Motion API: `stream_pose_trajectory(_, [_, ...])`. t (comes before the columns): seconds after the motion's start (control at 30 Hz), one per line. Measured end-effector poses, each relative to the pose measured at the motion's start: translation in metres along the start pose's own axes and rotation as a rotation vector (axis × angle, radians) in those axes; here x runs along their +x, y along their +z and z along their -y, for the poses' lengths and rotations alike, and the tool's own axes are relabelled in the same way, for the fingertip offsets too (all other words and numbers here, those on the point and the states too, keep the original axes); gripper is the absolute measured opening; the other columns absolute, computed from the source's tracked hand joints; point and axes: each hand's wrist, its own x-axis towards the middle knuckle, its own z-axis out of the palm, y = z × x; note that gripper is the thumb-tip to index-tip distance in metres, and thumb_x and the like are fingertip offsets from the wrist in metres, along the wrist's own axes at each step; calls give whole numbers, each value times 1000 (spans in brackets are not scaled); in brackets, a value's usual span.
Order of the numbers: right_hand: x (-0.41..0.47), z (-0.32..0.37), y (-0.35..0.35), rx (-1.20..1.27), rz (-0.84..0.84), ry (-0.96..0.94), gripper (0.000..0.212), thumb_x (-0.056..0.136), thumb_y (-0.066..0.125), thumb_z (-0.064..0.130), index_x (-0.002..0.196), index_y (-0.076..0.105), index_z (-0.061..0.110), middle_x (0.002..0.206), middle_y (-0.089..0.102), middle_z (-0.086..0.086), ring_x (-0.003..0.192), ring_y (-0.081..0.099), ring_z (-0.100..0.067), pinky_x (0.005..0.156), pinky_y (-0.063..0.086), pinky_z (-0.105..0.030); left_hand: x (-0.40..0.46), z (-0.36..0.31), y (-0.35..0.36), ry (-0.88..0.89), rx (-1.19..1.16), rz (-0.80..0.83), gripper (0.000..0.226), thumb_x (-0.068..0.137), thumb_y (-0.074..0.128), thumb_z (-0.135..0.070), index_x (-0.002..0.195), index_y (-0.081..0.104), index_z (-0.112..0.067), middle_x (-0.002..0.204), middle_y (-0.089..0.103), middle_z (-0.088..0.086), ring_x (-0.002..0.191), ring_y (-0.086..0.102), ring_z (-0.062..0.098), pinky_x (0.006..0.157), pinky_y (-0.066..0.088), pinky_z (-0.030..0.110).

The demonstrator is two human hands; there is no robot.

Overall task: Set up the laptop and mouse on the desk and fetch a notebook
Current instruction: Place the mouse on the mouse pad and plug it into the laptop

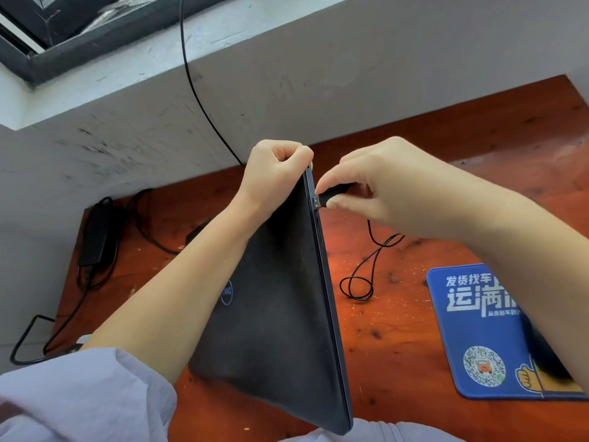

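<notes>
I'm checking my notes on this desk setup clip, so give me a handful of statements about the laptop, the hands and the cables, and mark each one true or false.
1. The closed dark laptop is tilted up on one edge, not lying flat. True.
2. The right hand pinches a black USB plug at the laptop's side edge. True.
3. The left hand rests flat on the reddish-brown wooden desk. False: it grips the laptop's raised corner.
4. The blue printed mouse pad lies to the left of the laptop. False: it lies to the right.
5. A black power adapter brick lies at the desk's far left. True.
</notes>
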Motion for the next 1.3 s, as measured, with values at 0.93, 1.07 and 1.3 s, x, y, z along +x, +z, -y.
stream_pose_trajectory(0.93, [-1,-11,13,306,51,322,54,92,48,35,38,52,26,34,53,12,34,42,-5,45,37,-12,2,7,-1,11,27,3,40,73,46,-22,56,43,15,55,34,31,57,27,25,55,25,33])
stream_pose_trajectory(1.07, [6,-6,6,233,81,362,52,88,50,32,37,55,24,31,50,10,29,40,-5,38,34,-16,3,8,3,12,12,10,37,72,46,-21,54,39,10,53,28,20,56,25,24,54,24,35])
stream_pose_trajectory(1.3, [11,-8,1,159,139,368,49,87,51,30,40,52,16,27,45,10,25,36,-6,31,29,-12,4,11,8,10,21,8,34,71,46,-21,51,35,5,53,23,10,55,22,22,54,22,33])
